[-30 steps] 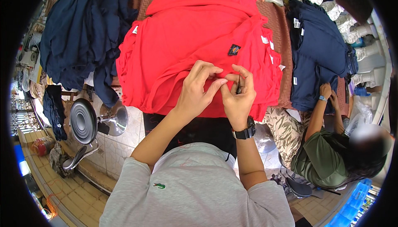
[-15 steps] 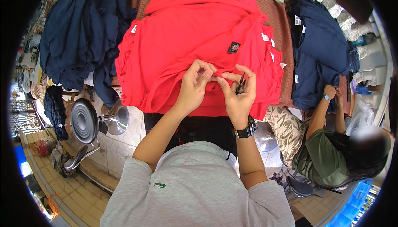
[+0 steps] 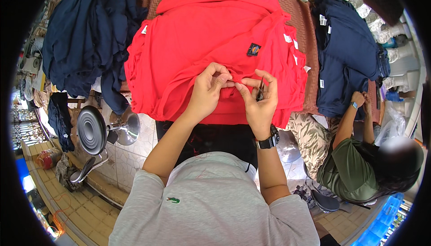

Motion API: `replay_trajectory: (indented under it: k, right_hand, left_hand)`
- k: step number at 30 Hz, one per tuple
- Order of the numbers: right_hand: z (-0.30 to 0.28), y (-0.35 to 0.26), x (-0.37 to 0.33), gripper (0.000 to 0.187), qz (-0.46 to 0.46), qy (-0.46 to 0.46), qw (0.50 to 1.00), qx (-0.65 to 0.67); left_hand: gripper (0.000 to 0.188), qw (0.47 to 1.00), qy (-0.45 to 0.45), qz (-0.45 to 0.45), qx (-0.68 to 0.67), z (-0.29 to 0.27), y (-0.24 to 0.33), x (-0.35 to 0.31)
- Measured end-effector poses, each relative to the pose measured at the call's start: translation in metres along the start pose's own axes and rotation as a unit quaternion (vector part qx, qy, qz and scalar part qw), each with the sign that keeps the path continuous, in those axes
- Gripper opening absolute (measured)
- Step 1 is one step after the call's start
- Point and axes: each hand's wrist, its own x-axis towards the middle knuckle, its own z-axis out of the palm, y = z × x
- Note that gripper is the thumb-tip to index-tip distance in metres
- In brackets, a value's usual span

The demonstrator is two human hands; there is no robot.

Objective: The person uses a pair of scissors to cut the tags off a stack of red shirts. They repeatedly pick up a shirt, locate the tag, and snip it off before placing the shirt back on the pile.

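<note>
"Two hands on the red cloth (image 3: 211,30), then?"

"Yes. My left hand (image 3: 206,92) pinches a small fold between thumb and fingertips. My right hand (image 3: 259,109) pinches just right of that, with a dark tool (image 3: 261,90) tucked among its fingers."

"Where does the cloth lie?"

"Right under my grip, and spread beyond it, away from me. The black patch (image 3: 253,49) sits just past my right fingertips, and white tags (image 3: 288,38) stick out farther right."

"How does it handle?"

"Soft and limp, I judge; one layer should be light, though the whole heap looks weighty. It won't break, but it probably stretches, and a fold so small could slip from my fingertips."

"Best hold?"

"Close on both sides of the fold, I'd say, with thumb and forefinger, the tool's point turned away from the weave."

"And beside you?"

"A navy pile (image 3: 85,39) well left of my grip, a second navy pile (image 3: 345,57) well right, with a co-worker's hands (image 3: 359,98) at its near edge."
</note>
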Motion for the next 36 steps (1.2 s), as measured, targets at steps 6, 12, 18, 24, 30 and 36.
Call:
replay_trajectory:
  k: [6, 12, 18, 24, 30, 36]
  right_hand:
    - [-0.001, 0.002, 0.000, 0.045, 0.056, 0.011, 0.995, 0.077]
    - [0.004, -0.003, -0.001, 0.031, 0.041, 0.049, 0.997, 0.039]
    - [-0.009, -0.038, -0.015, 0.037, 0.176, -0.081, 0.981, 0.027]
    - [-0.010, -0.025, -0.016, 0.050, 0.270, -0.157, 0.946, 0.085]
    - [-0.010, -0.018, -0.010, 0.050, 0.278, -0.162, 0.936, 0.146]
    - [-0.009, -0.002, -0.006, 0.052, 0.294, -0.159, 0.923, 0.191]
  left_hand:
    - [0.008, 0.999, 0.011, -0.020, 0.027, -0.006, 0.013, -0.008]
    - [0.007, 0.999, 0.032, -0.031, 0.005, 0.006, 0.015, -0.014]
    - [0.007, 0.999, 0.030, -0.026, -0.029, 0.006, 0.005, -0.016]
    - [0.006, 0.999, 0.008, -0.024, -0.027, 0.006, 0.006, -0.017]
    - [0.007, 1.000, -0.016, -0.012, 0.017, 0.007, 0.009, -0.019]
    - [0.004, 0.997, -0.059, -0.016, 0.044, 0.004, 0.014, -0.022]
